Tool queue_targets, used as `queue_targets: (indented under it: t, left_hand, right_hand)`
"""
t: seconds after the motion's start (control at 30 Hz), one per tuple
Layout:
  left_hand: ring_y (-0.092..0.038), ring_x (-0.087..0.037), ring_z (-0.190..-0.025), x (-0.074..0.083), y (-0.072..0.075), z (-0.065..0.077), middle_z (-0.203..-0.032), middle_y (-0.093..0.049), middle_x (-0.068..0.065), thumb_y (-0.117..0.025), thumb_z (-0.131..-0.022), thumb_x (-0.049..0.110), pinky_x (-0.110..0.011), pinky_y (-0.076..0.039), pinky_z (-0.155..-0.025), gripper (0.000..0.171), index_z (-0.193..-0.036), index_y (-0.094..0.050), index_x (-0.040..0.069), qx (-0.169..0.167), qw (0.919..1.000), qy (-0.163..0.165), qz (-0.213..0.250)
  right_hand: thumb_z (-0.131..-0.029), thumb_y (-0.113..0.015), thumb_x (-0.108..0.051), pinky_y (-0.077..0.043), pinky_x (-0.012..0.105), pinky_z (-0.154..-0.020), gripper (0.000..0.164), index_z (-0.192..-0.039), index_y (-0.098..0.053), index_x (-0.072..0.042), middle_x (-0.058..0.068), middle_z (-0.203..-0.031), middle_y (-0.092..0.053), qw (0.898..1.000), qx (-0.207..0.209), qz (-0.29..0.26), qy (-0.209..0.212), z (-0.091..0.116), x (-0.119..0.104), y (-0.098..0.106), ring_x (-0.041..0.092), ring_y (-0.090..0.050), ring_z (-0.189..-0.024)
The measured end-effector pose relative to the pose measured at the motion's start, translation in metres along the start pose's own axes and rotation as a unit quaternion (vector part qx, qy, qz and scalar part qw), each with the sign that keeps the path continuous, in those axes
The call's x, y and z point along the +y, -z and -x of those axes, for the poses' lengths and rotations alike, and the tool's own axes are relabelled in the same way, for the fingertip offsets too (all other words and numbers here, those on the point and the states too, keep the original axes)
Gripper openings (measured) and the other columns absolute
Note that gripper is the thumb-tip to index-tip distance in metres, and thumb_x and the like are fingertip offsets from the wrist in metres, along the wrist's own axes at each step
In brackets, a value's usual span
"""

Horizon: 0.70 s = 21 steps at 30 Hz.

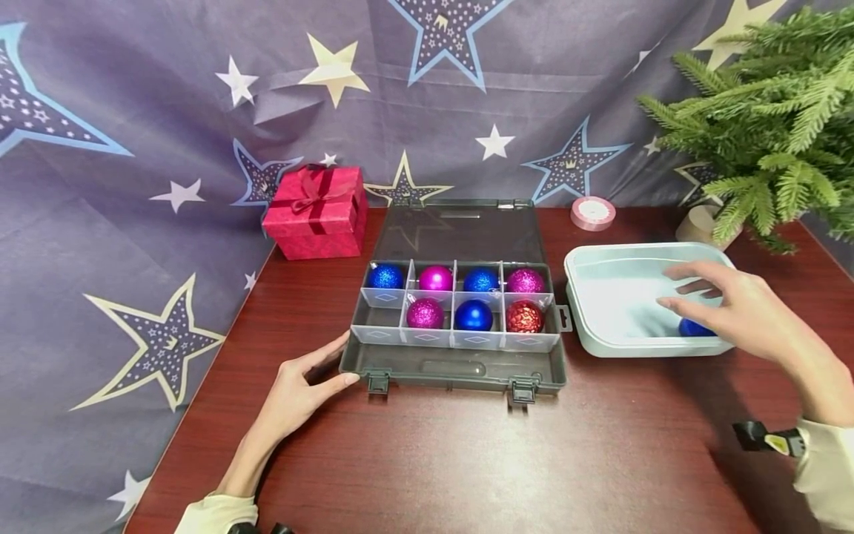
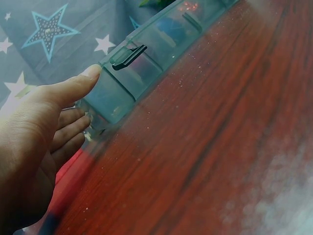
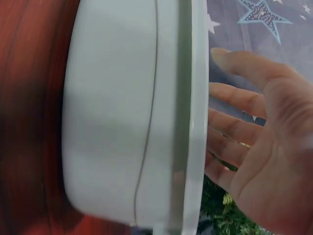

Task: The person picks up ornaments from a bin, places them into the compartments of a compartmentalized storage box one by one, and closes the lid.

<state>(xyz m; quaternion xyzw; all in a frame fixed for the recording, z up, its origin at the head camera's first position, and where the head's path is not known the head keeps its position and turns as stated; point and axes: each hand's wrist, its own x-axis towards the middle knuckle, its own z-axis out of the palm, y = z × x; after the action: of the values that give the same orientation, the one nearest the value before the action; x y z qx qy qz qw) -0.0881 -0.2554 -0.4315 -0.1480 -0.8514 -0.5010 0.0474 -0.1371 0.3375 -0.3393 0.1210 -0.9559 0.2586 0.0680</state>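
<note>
A dark, see-through divided box (image 1: 434, 358) lies with its lid (image 1: 460, 233) raised at the back. My left hand (image 1: 293, 387) holds its front left corner, thumb on the front edge and fingers along the side. Bauble balls fill the back row: blue glitter (image 1: 385, 277), shiny magenta (image 1: 436, 278), blue glitter and magenta glitter. The front row's three right compartments hold magenta glitter (image 1: 425, 314), shiny blue (image 1: 474, 316) and red (image 1: 524, 317) balls. Over the pale plastic tub (image 1: 640, 351) hovers my right hand (image 1: 737, 308), fingers spread and holding nothing. Below it sits a partly hidden blue ball (image 1: 696, 328).
At the back left stands a red gift box (image 1: 316, 215) with a bow. A pink ribbon roll (image 1: 592, 213) lies behind the tub. An artificial fir tree (image 1: 774, 126) overhangs the back right. Star-patterned cloth (image 1: 454, 119) hangs behind the wooden table (image 1: 454, 460).
</note>
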Motion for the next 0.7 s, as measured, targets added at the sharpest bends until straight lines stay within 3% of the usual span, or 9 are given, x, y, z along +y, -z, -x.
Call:
queue_targets:
  t: [0.13,0.23,0.33,0.5,0.7]
  left_hand:
    - [-0.061,-0.012,-0.126,0.000,0.000,0.000,-0.135,-0.067,0.003,-0.086,-0.088,0.020,-0.017,-0.045,-0.102,0.064,-0.146,-0.062,0.023,-0.001,1.0000,-0.002,-0.003]
    - [-0.061,-0.012,-0.126,0.000,0.000,0.001,-0.135,-0.067,0.004,-0.086,-0.088,0.021,-0.017,-0.045,-0.102,0.063,-0.147,-0.061,0.025,0.000,1.0000,0.001,-0.009]
    - [-0.061,-0.013,-0.126,0.000,0.000,0.001,-0.135,-0.067,0.005,-0.086,-0.088,0.021,-0.017,-0.044,-0.103,0.064,-0.147,-0.061,0.027,0.002,0.9999,0.005,-0.012]
    - [-0.061,-0.013,-0.127,0.000,0.000,0.001,-0.136,-0.067,0.007,-0.086,-0.088,0.022,-0.017,-0.044,-0.103,0.064,-0.147,-0.061,0.029,0.001,0.9998,0.009,-0.016]
    - [-0.061,-0.013,-0.127,-0.001,0.001,0.001,-0.136,-0.066,0.006,-0.086,-0.088,0.022,-0.017,-0.045,-0.103,0.064,-0.147,-0.061,0.029,-0.002,0.9999,0.012,-0.006]
  right_hand:
    - [-0.092,-0.081,-0.029,-0.047,0.019,-0.070,0.042,-0.125,-0.069,-0.006,0.024,-0.114,-0.071,0.999,-0.011,0.035,-0.002,0.002,0.008,0.005,0.029,-0.071,-0.095]
    - [-0.094,-0.078,-0.030,-0.055,0.043,-0.071,0.043,-0.125,-0.067,-0.002,0.029,-0.111,-0.070,0.998,-0.029,0.047,-0.010,0.002,0.013,0.007,0.048,-0.069,-0.095]
    - [-0.095,-0.077,-0.030,-0.054,0.060,-0.074,0.044,-0.124,-0.065,0.001,0.031,-0.108,-0.070,0.997,-0.043,0.058,-0.017,0.003,0.016,0.008,0.049,-0.069,-0.093]
    - [-0.094,-0.078,-0.028,-0.053,0.057,-0.074,0.044,-0.124,-0.064,0.003,0.028,-0.105,-0.071,0.994,-0.059,0.085,-0.017,0.005,0.019,0.011,0.046,-0.070,-0.092]
    - [-0.095,-0.077,-0.029,-0.051,0.064,-0.079,0.048,-0.122,-0.062,0.008,0.031,-0.106,-0.070,0.989,-0.092,0.106,-0.038,0.004,0.022,0.015,0.047,-0.069,-0.094]
